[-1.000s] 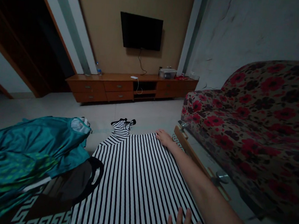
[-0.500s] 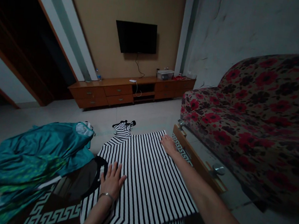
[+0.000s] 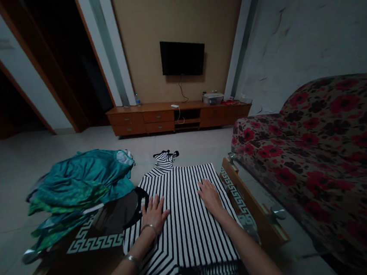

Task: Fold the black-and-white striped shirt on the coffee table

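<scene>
A black-and-white striped shirt (image 3: 182, 215) lies spread over a glass-topped coffee table (image 3: 108, 242), its dark neckline towards the left. My left hand (image 3: 154, 216) rests flat on the shirt beside the neckline, fingers spread. Further right, my right hand (image 3: 209, 195) lies on the striped cloth with its fingers stretched out. Neither hand grips the fabric. One sleeve stretches away at the far end, and part of the shirt hangs over the near table edge. Bunched teal and green clothes (image 3: 92, 176) lie at the table's left end.
A floral sofa (image 3: 319, 142) stands on the right, close to the table's wooden edge. Across the tiled floor is a low wooden TV cabinet (image 3: 159, 118), with a plastic box (image 3: 213, 98) on it. A television (image 3: 182, 58) hangs on the wall above.
My right hand has slid from the shirt's far right edge inward and nearer to me. The left hand stays flat near the neckline. The view has shifted, so the scene sits further right.
</scene>
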Demonstrator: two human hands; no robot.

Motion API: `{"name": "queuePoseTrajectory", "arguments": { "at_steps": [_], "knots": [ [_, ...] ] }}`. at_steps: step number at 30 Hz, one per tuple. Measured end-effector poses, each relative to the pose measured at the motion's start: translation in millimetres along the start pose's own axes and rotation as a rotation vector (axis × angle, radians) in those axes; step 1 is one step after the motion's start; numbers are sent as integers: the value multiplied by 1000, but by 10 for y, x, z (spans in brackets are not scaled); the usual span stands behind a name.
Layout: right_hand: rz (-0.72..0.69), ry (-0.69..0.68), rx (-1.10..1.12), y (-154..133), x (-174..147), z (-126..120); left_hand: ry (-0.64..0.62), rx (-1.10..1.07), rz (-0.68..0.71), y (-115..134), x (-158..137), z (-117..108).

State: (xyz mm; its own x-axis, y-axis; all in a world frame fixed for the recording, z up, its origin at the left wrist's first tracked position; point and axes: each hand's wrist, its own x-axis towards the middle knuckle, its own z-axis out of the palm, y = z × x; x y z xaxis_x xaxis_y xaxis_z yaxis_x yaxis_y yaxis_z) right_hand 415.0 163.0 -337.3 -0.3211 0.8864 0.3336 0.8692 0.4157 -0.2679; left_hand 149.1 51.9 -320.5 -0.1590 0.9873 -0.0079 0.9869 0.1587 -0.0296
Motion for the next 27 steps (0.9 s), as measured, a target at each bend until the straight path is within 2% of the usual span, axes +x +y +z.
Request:
{"name": "queuePoseTrajectory", "arguments": {
  "at_steps": [2, 7, 11, 15, 18, 21, 23, 27],
  "knots": [
    [-50, -19, 28, -117, -69, 9, 10, -12, -7, 0, -47, -6],
    [-54, -62, 6, -245, -355, -139, 9, -56, -20, -38, -196, -80],
    [-100, -71, -11, -159, -773, -285, -16, -86, -13, -95, -302, -137],
    [-76, -85, 6, -33, -1153, -390, -17, -147, 12, -158, -368, -195],
    [-90, -69, 67, 29, -1429, -530, -45, -214, 49, -310, -429, -287],
    [-129, -79, 131, 91, -1814, -702, -31, -247, 162, -606, -634, -438],
    [-189, -115, 148, 140, -2105, -791, -32, -222, 307, -840, -881, -553],
    [-299, -147, 105, 192, -2525, -837, -173, -135, 571, -1186, -1431, -706]
  ]
}}
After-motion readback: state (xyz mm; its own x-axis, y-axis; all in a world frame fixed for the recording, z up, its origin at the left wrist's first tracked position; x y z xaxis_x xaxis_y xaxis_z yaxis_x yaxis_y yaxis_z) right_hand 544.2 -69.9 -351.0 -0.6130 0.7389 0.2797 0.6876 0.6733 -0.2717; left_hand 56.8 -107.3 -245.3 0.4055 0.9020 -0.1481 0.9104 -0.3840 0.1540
